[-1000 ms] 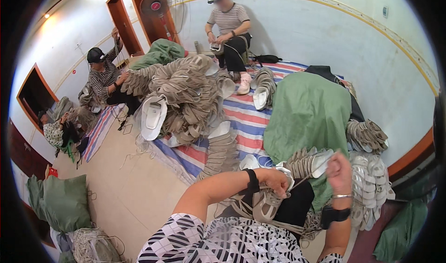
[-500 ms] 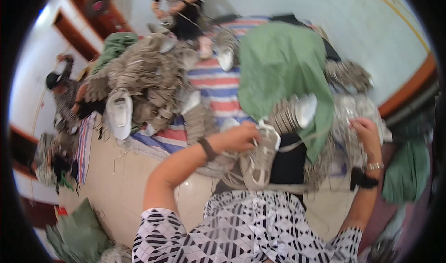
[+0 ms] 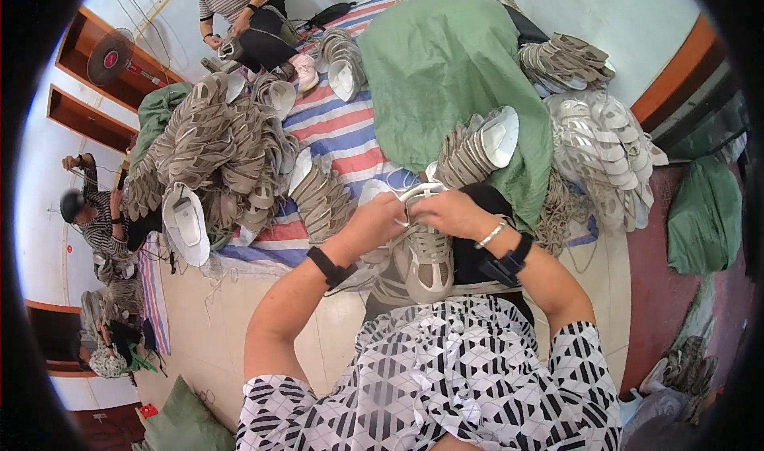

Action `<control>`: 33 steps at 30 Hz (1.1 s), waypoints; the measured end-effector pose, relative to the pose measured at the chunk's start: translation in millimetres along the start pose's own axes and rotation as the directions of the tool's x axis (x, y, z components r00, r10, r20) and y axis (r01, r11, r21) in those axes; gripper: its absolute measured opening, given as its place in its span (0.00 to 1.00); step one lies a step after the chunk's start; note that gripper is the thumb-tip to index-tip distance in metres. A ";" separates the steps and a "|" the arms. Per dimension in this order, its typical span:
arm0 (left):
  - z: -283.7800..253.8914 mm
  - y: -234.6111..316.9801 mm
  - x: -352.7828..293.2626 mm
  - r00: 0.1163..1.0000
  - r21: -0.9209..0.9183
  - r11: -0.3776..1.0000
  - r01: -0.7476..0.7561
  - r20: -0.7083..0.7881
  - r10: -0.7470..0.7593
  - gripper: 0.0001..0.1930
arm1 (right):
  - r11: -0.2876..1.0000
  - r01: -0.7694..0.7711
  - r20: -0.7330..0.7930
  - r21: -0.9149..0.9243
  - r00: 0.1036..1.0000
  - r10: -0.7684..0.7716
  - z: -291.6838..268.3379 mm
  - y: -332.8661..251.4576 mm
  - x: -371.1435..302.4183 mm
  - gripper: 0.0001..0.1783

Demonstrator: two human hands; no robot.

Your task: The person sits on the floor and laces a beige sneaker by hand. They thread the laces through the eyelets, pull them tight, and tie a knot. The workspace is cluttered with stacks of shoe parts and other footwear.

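A beige-and-white shoe upper rests toe toward me over my lap, with laces across its front. My left hand is closed on the left side of its white collar. Opposite it, my right hand is bent in a pinch over the top eyelets, touching the upper. Whatever lies between those right fingertips is hidden; they are close to the laces. Just beyond my hands a fanned stack of similar uppers lies on its side. Another stack lies to the left of my hands.
A large heap of uppers covers the left of the striped sheet. Green cloth drapes a mound ahead; bagged uppers sit to the right. One person handles a shoe ahead; another person sits far left, near a fan.
My right hand came in from far right, where it held a lace stretched out from the upper, to the upper's eyelets. My left hand stays at the collar. The whole view has shifted.
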State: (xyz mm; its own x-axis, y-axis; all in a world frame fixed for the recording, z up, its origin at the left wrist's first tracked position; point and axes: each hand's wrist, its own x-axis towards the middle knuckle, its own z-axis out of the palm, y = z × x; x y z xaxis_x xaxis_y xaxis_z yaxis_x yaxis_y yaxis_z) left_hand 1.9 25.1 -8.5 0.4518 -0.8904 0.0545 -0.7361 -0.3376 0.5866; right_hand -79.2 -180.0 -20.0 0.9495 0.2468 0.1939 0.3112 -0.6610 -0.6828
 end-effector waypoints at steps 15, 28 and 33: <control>11.8 9.8 4.8 0.998 0.038 0.999 -0.038 -0.040 0.039 0.09 | 0.985 -0.162 -0.440 0.065 0.881 0.174 -53.1 97.0 8.6 0.06; 19.9 33.5 8.5 0.993 0.205 0.978 -0.039 -0.102 0.061 0.11 | -0.572 0.110 0.250 0.812 0.821 0.513 -93.3 107.0 -57.1 0.08; 17.1 33.7 5.7 0.988 0.091 0.995 -0.050 -0.142 0.063 0.11 | -0.337 0.417 -0.031 0.844 0.664 0.747 -152.5 119.2 -52.6 0.06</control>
State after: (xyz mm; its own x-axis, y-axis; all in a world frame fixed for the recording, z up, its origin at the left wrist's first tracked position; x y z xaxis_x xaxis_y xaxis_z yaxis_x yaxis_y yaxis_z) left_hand -28.9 3.4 -2.2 0.4719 -0.8573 0.2057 -0.8004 -0.3189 0.5076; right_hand -85.9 -379.8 -4.2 0.8644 -0.3515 -0.3595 0.2575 0.9236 -0.2839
